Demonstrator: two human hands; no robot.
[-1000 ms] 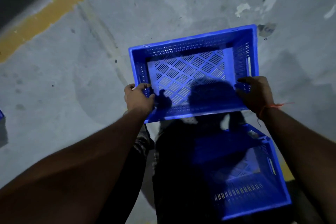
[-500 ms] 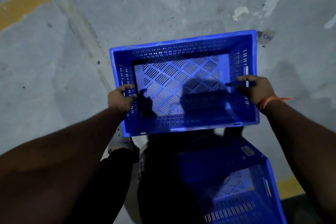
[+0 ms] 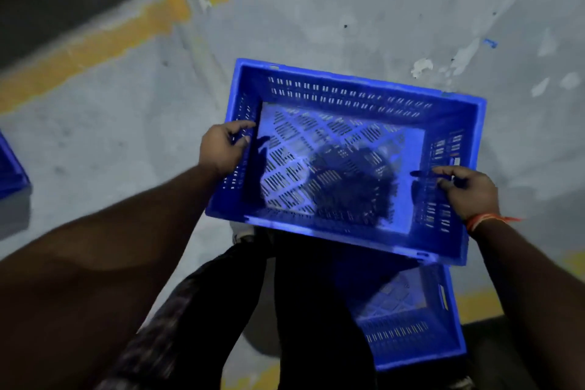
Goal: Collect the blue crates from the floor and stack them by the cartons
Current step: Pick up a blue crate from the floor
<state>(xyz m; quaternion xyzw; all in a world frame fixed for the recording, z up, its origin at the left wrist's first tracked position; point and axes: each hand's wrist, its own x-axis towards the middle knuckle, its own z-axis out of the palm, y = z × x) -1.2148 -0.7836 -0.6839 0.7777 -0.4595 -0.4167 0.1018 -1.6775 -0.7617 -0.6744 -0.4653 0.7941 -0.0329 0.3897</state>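
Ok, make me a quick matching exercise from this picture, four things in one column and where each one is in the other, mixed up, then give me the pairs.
Things:
1. left hand
2. right hand
3. second blue crate
4. orange thread

Places:
A. on the floor beside the legs
B. gripping the held crate's left wall
C. around the right wrist
D. on the held crate's right wall

Pairs: 1-B, 2-D, 3-A, 4-C

You see a bright blue crate (image 3: 348, 165) with slot holes in a diamond pattern, and yellow lines (image 3: 95, 47) on the grey floor (image 3: 380, 9) upper left.
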